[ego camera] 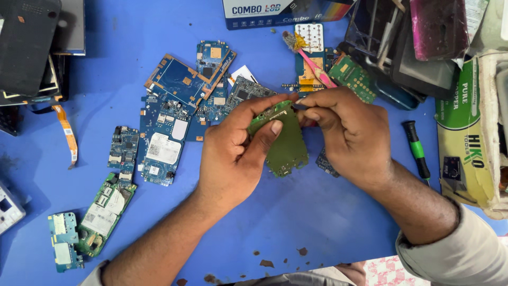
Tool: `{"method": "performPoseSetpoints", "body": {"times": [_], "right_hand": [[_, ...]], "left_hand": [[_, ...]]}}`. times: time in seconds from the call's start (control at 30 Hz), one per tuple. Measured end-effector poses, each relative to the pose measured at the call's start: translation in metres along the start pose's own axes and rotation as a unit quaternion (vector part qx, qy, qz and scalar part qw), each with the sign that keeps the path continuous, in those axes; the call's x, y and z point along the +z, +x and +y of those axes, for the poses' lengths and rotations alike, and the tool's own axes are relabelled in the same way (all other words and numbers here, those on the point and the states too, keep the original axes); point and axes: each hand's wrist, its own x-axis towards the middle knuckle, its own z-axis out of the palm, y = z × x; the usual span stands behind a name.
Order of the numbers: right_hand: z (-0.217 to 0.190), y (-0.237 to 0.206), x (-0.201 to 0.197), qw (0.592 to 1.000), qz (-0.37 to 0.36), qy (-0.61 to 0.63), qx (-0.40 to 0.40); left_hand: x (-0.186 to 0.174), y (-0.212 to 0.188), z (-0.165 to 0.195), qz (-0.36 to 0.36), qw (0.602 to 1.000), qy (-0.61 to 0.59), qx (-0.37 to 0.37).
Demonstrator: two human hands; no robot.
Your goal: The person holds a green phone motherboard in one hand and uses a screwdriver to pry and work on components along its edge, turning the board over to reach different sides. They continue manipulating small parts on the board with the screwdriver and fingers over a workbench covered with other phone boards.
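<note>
Green rectangular phone circuit board [286, 140] held up over the blue table [296, 212], between both hands. Left hand [233, 159] grasps it, thumb across its face, fingers behind. Right hand [346, 135] pinches the board's top edge with its fingertips. Pile of blue circuit boards [180, 106] lies left of the hands. Green-handled screwdriver [417, 151] lies just right of the right wrist. Pink brush [309, 61] rests above.

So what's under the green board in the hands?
Under the green board lies the blue table, with a dark board's corner showing at its right edge. The right hand covers the rest of that board.
</note>
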Motion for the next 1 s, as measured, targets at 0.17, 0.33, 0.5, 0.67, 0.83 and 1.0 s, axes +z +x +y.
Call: {"method": "performPoseSetpoints", "body": {"times": [0.17, 0.33, 0.5, 0.67, 0.83, 1.0], "right_hand": [[-0.0051, 0.0018, -0.0002, 1.000, 0.017, -0.004, -0.025], [-0.0051, 0.0006, 0.0006, 0.997, 0.032, -0.045, -0.044], [-0.0010, -0.0008, 0.0007, 0.998, 0.048, 0.048, -0.006], [-0.0020, -0.0015, 0.0010, 0.998, 0.048, 0.040, -0.011], [-0.0041, -0.0014, 0.0010, 0.999, 0.041, 0.008, -0.010], [-0.0045, -0.0019, 0.0006, 0.999, 0.034, 0.001, -0.003]], "left_hand": [[-0.0019, 0.0026, -0.0001, 0.003, 0.997, -0.029, 0.077], [-0.0009, 0.0029, -0.0017, 0.001, 0.994, -0.059, 0.087], [-0.0007, 0.0011, -0.0039, 0.014, 0.996, -0.025, 0.088], [0.0009, 0.0002, -0.0063, 0.007, 0.995, -0.065, 0.080], [0.0012, -0.0004, -0.0048, 0.013, 0.997, -0.035, 0.065], [-0.0006, -0.0013, -0.0041, 0.015, 0.995, 0.007, 0.097]]}}
